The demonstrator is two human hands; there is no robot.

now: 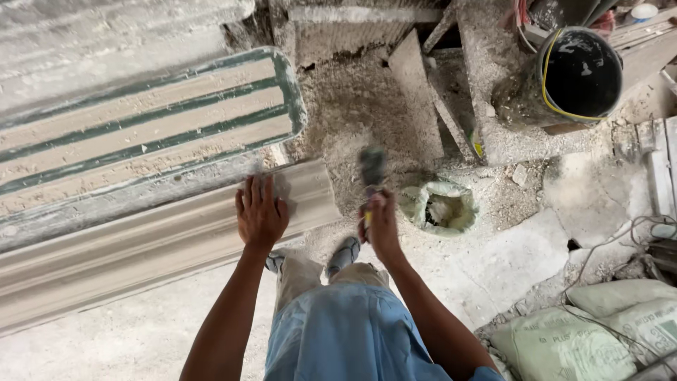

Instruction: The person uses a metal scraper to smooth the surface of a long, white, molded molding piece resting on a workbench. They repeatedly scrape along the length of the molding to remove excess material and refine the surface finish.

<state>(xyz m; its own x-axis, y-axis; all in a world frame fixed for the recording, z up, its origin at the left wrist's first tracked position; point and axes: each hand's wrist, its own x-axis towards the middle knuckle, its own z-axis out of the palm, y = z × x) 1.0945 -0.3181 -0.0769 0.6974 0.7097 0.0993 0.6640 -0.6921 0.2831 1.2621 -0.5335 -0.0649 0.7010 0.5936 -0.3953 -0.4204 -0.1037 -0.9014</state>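
We stand on a rough concrete floor [127, 331], grey and dusted with grit and rubble. On the left a long moulded plaster cornice [141, 243] runs slantwise across the floor, its near end by our feet. Just beyond it lies a green-edged slatted panel [141, 120], caked in pale dust. Far right stands a black bucket [582, 74] with a yellow band around its rim, resting on a heap of sandy mortar [367, 106] and broken boards. Near right, pale green cement sacks [599, 331] lie piled with thin cables trailing over them. Between sacks and cornice sits a small crumpled bag [438, 206], open at the top, holding pale powder.

Our left hand [260, 212] lies flat on the cornice's end, fingers spread wide, pressing down. Our right hand [381, 224] has its grip pressed together around the handle of a brush [371, 169], blurred, its dark head pointing away over the mortar just right of the cornice's end.
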